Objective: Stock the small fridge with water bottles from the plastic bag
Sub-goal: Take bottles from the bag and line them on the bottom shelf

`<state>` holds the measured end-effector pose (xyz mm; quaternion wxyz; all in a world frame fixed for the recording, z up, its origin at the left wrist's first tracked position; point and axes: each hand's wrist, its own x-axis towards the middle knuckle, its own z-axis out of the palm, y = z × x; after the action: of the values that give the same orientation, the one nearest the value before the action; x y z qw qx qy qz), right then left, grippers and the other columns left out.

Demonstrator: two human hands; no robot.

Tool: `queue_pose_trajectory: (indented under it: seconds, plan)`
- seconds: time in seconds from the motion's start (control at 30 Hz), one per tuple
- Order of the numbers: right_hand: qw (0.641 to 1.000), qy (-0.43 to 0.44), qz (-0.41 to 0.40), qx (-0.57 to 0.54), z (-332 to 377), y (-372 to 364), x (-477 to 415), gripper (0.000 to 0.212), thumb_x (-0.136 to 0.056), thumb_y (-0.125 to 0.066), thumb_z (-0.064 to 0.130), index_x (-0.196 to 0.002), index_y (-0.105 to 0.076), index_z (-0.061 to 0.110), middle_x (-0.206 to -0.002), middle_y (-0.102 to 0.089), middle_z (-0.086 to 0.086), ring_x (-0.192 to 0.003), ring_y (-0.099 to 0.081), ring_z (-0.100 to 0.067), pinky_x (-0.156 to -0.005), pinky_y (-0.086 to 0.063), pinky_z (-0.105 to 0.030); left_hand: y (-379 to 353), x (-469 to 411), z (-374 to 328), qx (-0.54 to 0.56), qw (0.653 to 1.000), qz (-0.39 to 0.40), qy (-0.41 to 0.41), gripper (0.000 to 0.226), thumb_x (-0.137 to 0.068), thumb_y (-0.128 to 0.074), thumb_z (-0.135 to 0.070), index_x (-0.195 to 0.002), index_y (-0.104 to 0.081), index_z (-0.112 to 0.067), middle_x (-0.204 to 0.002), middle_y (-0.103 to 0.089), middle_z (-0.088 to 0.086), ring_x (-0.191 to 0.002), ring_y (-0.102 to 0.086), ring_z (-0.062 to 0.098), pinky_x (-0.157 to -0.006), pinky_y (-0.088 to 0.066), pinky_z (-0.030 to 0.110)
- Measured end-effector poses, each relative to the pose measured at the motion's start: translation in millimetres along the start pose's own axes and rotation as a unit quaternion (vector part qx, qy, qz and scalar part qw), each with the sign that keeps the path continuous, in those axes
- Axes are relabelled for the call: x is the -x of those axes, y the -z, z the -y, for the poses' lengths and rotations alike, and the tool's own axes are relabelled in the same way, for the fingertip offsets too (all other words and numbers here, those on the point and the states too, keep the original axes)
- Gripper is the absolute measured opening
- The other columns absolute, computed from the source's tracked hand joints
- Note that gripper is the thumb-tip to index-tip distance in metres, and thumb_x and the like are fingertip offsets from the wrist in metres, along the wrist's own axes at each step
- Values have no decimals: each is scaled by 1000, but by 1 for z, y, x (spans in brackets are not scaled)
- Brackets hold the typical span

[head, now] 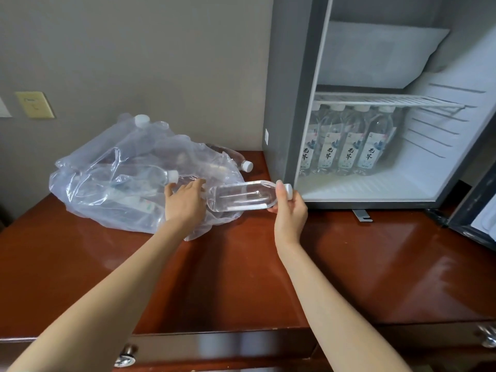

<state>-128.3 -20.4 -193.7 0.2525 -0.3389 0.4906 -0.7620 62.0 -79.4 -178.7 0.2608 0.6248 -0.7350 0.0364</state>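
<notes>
A clear plastic bag (112, 183) lies on the red-brown dresser top (349, 264) with several water bottles in it, white caps showing. My right hand (288, 210) grips the neck of one clear water bottle (241, 196) held on its side between the bag's mouth and the fridge, its white cap pointing right. My left hand (185, 202) rests with spread fingers on the bag, beside the bottle's base. The small fridge (290, 103) stands open on the right. Under its wire shelf (389, 100) a row of labelled bottles (349, 146) stands upright.
The open fridge door (477, 210) juts out at the far right edge. The fridge floor in front of the bottle row is bare white. A beige wall with a yellowish plate (34, 104) rises behind the bag. Drawer knobs (126, 355) sit below the dresser edge.
</notes>
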Motion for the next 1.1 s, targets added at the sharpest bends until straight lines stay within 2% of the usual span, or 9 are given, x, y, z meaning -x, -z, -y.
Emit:
queue_pose_trajectory:
  seconds: [0.13, 0.2, 0.27, 0.37, 0.57, 0.73, 0.87, 1.0, 1.1]
  plan:
    - [1000, -15, -10, -10, 0, 1, -7, 35, -88, -66, 40, -81, -60, 6, -72, -63, 3, -65, -60, -7, -58, -52, -23, -6, 26, -7, 59, 982, -171, -46, 34, -76, -57, 6, -103, -67, -12, -92, -67, 4, -87, -63, 28, -96, -35, 39]
    - [1000, -15, -3, -8, -1, -1, -6, 39, -88, -66, 41, -82, -58, 3, -74, -63, 2, -67, -60, -8, -59, -53, -24, -7, 32, -9, 89, 971, -208, -79, 21, -80, -63, 0, -99, -68, -8, -94, -64, 8, -84, -60, 32, -84, -40, 39]
    - [1000, -16, -7, -8, -1, -2, -6, 40, -87, -66, 42, -81, -58, 3, -72, -63, 3, -65, -60, -6, -59, -52, -23, -8, 35, -15, 128, 961, -193, -149, 26, -82, -67, -12, -108, -66, -8, -106, -63, 8, -96, -59, 30, -84, -44, 38]
    - [1000, -12, -15, 1, 0, -2, -7, 41, -87, -66, 42, -78, -57, 3, -67, -61, 6, -62, -58, -6, -60, -53, -30, -12, 43, -34, 155, 948, -102, -260, 56, -82, -68, -31, -134, -53, -15, -129, -53, 4, -118, -52, 20, -95, -43, 28]
    - [999, -1, -34, 1, 5, -2, -4, 42, -88, -67, 38, -66, -45, 10, -57, -50, 9, -53, -48, -8, -50, -46, -26, -25, 38, -46, 95, 973, -76, -196, 89, -67, -82, -32, -144, -38, -24, -139, -43, 1, -126, -46, 20, -103, -37, 33]
    - [1000, 21, -23, -3, 8, -3, -3, 37, -85, -69, 37, -68, -47, 13, -62, -52, 0, -55, -47, -16, -53, -42, -30, -34, 28, -56, 144, 976, -124, -106, 67, -70, -77, -21, -133, -51, -20, -129, -54, -3, -117, -52, 20, -92, -43, 32]
    - [999, 4, -6, -38, 13, -3, -4, 31, -83, -60, 49, -78, -56, 19, -76, -60, 0, -63, -53, -13, -48, -43, -25, -34, 29, -57, 190, 964, -154, -100, 59, -72, -79, -26, -126, -58, -23, -120, -59, -7, -107, -55, 15, -76, -45, 25]
    - [999, -6, 26, -43, 10, -2, -6, 48, -79, -45, 65, -89, -62, 21, -83, -65, 2, -74, -60, -12, -50, -46, -23, -30, 31, -55, 222, 958, -150, -105, 61, -72, -80, -37, -128, -59, -28, -119, -59, -12, -108, -55, 8, -76, -39, 16]
    - [997, 5, 50, -52, 9, -5, -5, 61, -77, -38, 71, -97, -65, 21, -95, -69, -10, -81, -64, -19, -54, -48, -24, -26, 29, -54, 232, 955, -144, -118, 64, -71, -79, -45, -129, -58, -30, -119, -60, -14, -107, -55, 6, -79, -41, 16]
